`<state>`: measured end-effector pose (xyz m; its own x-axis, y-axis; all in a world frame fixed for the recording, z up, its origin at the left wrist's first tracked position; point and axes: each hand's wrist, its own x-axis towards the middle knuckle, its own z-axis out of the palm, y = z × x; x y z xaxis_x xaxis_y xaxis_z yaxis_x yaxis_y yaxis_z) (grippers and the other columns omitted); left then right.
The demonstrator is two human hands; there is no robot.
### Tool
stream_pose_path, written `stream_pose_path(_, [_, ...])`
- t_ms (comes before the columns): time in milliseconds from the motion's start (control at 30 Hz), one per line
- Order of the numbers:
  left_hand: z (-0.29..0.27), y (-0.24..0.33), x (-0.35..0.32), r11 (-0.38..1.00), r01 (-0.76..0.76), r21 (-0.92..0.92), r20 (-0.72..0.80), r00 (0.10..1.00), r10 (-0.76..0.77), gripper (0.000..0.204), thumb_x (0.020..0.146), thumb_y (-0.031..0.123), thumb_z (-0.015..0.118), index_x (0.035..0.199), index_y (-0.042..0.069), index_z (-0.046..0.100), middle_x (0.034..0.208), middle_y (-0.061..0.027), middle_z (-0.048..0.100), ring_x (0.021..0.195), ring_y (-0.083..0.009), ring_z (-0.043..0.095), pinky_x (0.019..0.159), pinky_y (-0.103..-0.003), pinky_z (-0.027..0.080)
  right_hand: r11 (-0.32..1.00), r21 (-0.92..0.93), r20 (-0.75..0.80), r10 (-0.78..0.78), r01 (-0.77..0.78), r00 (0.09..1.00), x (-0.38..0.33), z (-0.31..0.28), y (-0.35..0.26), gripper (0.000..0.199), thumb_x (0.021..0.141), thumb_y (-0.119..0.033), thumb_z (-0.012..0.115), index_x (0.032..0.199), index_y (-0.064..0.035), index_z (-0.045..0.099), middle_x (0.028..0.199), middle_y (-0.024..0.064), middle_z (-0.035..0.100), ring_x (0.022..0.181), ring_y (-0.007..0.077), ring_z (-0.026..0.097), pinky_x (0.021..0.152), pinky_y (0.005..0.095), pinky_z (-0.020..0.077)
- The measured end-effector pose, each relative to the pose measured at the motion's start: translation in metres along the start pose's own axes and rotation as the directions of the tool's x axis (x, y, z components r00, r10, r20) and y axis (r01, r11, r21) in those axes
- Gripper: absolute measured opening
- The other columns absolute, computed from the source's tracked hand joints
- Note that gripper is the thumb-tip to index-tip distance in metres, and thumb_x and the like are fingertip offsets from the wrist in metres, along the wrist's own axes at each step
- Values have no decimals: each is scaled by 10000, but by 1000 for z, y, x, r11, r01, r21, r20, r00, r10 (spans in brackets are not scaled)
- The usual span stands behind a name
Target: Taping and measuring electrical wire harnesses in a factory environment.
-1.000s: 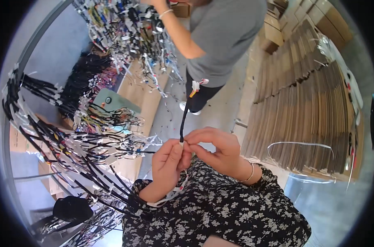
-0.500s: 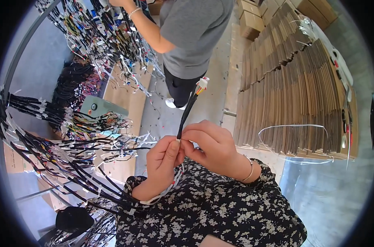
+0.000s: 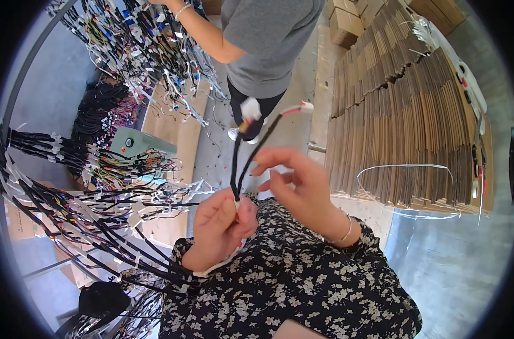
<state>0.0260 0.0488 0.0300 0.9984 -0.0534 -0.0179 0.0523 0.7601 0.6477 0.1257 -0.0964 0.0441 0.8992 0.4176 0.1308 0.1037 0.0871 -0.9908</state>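
My left hand (image 3: 220, 223) is closed around a black-sleeved wire harness (image 3: 234, 164), thumb pressed over a pale band where its branches meet. From that grip two thin black branches fork upward. One ends in a white connector (image 3: 250, 108), blurred, with yellowish wires below it. The other leans right and finishes in red and white wires with a small white plug (image 3: 306, 106). My right hand (image 3: 302, 192) is just right of the branches, fingers curved and apart, holding nothing. Pale and red wires run down from my left hand past the wrist.
Bundles of black harnesses (image 3: 98, 220) hang from a curved rail at left, with more at upper left. A person in a grey shirt (image 3: 268, 45) stands ahead. Stacked flat cardboard (image 3: 404, 130) fills the right side. A green-grey box (image 3: 144, 144) sits among the wires.
My right hand has let go of the harness and moved right, its fingers spreading. The branches, close together before, now stand apart. My left hand has lowered slightly and keeps its grip.
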Motion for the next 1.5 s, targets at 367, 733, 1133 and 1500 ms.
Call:
stream_pose_path(367, [1, 4, 0, 976, 114, -183, 90, 991, -99, 376, 1062, 341, 451, 906, 8, 530, 652, -32, 444, 516, -93, 358, 470, -251, 292, 696, -284, 347, -566, 659, 748, 2, -12, -15, 255, 775, -4, 767, 1009, 1, 668, 919, 110, 695, 705, 231, 685, 573, 288, 531])
stream_pose_path(733, [1, -1, -2, 991, 83, -108, -18, 996, -86, 315, 1068, 286, 460, 1010, -6, 565, 710, -58, 544, 526, -95, 397, 475, -242, 311, 595, -393, 454, -536, 700, 711, 9, -15, -27, 241, 729, -21, 769, 943, -32, 659, 871, 63, 667, 699, 214, 662, 541, 300, 519])
stream_pose_path(1133, [3, -11, -1, 902, -68, 426, -113, 985, 128, 288, 1064, 249, 486, 972, 0, 597, 677, 5, 536, 556, -60, 439, 498, -227, 332, 858, -349, 245, -305, 378, 920, -4, 1, -24, 180, 705, 7, 742, 816, -49, 611, 722, 39, 596, 615, 144, 609, 506, 262, 471])
stream_pose_path(1500, [-3, -3, 9, 988, 91, -122, 26, 996, -88, 371, 1050, 362, 473, 890, 29, 517, 680, -16, 431, 550, -94, 350, 504, -257, 306, 974, -109, 196, -176, 200, 965, -6, -18, 3, 237, 855, 39, 671, 1092, 22, 667, 1041, 116, 673, 795, 141, 679, 714, 266, 550])
